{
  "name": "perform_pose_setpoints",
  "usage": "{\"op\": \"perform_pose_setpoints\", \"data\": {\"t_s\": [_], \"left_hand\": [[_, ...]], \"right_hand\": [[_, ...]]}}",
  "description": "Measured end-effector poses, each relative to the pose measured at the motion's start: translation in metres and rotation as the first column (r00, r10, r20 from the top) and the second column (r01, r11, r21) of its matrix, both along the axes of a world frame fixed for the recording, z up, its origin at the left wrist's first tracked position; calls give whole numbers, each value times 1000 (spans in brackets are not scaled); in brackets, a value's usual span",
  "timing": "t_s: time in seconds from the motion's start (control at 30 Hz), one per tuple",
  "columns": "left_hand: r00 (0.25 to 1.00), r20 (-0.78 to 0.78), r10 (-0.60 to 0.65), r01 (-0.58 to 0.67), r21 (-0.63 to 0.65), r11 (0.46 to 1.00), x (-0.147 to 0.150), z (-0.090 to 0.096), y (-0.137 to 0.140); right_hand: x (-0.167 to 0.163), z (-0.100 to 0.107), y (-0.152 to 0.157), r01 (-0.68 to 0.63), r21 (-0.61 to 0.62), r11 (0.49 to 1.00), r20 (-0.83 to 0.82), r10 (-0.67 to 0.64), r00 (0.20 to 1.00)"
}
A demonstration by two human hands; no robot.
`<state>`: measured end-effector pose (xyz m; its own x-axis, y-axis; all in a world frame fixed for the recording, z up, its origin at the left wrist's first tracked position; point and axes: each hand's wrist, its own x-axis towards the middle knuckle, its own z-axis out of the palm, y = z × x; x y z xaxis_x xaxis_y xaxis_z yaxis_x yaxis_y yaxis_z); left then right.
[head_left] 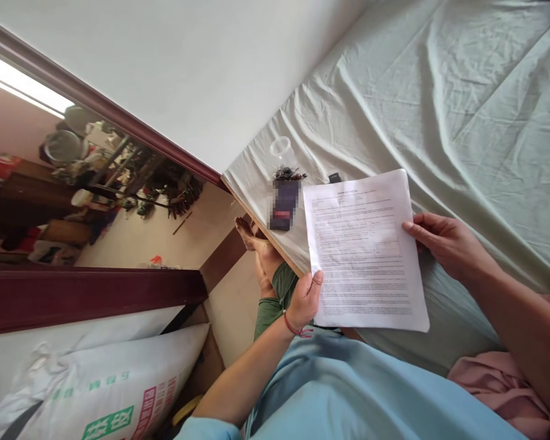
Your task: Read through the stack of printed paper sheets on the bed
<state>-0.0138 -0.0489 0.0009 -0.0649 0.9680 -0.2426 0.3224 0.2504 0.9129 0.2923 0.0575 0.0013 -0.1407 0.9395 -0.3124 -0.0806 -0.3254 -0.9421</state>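
A white printed sheet of paper (362, 256), covered in small lines of text too fine to read, is held up in front of me. My left hand (305, 298) pinches its lower left edge, thumb on the printed face. At the upper right edge, my right hand (449, 241) grips it between thumb and fingers. The fingers behind the sheet are partly hidden. Past the paper's left edge, a dark phone-like object (285, 205), blurred out, lies on the pale green bedsheet (476, 110). A small black item (334, 178) peeks out above the sheet's top edge.
Beyond the phone-like object are a dark bunch of small things (289, 174) and a clear plastic cup (280, 146). A pink cloth (499, 385) lies at lower right. To the left stand a white printed sack (105, 385) and a doorway with a dark red frame (96, 296).
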Motion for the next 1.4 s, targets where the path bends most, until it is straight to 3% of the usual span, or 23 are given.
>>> {"op": "perform_pose_setpoints", "data": {"t_s": [0.13, 0.33, 0.57, 0.7, 0.9, 1.2, 1.4], "left_hand": [[999, 35, -36, 36, -4, 999, 4, 3, -7], [999, 35, 14, -15, 25, 1000, 13, -1, -5], [998, 67, 15, -18, 31, 999, 10, -4, -3], [985, 163, 63, -64, 1, 998, 8, -8, -4], [921, 363, 139, -114, -89, 989, 11, -11, -5], [790, 541, 288, -162, -268, 950, 14, 6, -2], [774, 452, 443, -381, -225, 897, 15, -6, -5]], "right_hand": [[6, -4, 2, 83, 54, 995, 45, -86, 995], [9, -11, 7, 155, 58, 986, 47, -158, 986], [4, 2, 7, 202, 83, 976, 43, -206, 978], [3, 4, 8, 198, 95, 976, 70, -205, 976], [3, 3, 9, 214, 130, 968, 96, -227, 969], [5, 0, 6, 188, 120, 975, 111, -201, 973], [4, 0, 7, 187, 113, 976, 90, -198, 976]]}}
